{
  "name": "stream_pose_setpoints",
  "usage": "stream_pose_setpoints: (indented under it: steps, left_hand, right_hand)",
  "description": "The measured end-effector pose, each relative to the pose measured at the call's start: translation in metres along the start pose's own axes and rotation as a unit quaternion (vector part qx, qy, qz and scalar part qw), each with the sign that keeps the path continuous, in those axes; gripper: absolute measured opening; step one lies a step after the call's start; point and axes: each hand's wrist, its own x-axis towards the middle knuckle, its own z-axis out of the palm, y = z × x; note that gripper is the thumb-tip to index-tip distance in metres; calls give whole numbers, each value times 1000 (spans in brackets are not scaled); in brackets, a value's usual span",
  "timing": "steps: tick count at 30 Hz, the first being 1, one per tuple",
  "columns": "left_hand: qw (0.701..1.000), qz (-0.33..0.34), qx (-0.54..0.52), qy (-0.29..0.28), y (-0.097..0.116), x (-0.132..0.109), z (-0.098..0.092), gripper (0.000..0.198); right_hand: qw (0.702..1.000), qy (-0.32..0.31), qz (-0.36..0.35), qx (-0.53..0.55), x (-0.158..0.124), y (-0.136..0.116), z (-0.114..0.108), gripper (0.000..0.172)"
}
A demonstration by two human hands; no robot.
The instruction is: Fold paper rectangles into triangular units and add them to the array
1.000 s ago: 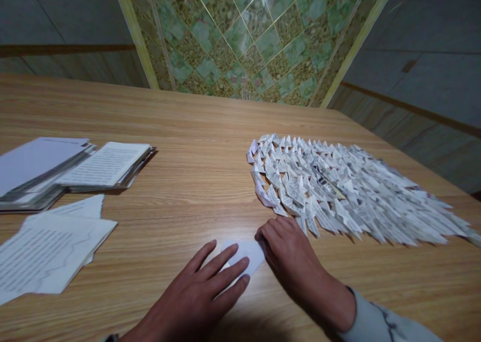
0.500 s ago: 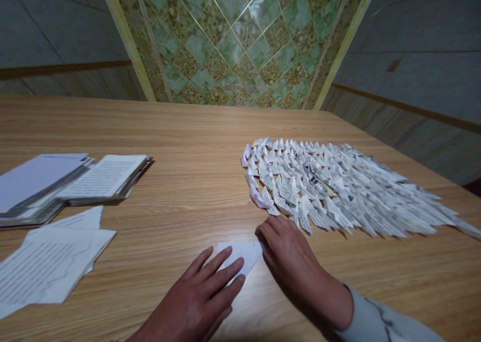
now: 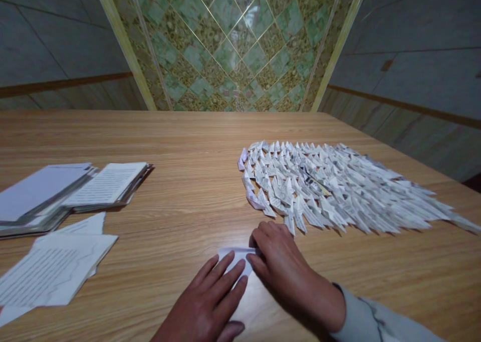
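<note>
Left hand: flat, fingers extended, pressing the paper piece onto the table.
Right hand: fingers curled over the piece's right edge, pinching it.
Paper piece: near table edge, between both hands.
Folded paper units: massed just beyond the right hand.
Printed sheets: far left.

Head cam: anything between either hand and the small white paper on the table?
Nothing visible. Both hands are on the paper: the left hand lies flat over its near side, and the right hand presses its right edge. Only table shows between the right hand and the folded pieces beyond.
</note>
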Motion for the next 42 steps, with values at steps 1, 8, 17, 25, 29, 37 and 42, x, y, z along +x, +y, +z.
stream_pose_setpoints:
  steps: [1,8,17,25,29,37,42]
  left_hand:
    - [1000,1,1,2,-1,0,0,47]
    - [1000,-8,-5,1,-1,3,-1,47]
    - [1000,-17,-5,-11,2,5,-2,50]
    - [999,-37,-38,-2,5,2,4,48]
    - [996,-65,-58,5,6,7,-4,42]
    - [995,-67,-72,0,1,31,-35,29]
    - [996,-72,-28,50,2,32,-34,28]
  right_hand:
    - [1000,0,-5,-2,0,0,-1,12]
    - [999,-2,-35,-24,1,-2,-4,9]
    - [995,15,-59,-84,0,3,-4,9]
    - [997,26,-66,-35,1,2,0,6]
    - [992,49,-111,-41,5,3,7,7]
    - [978,72,-185,-60,6,8,7,20]
    - [971,85,-206,-91,6,9,7,21]
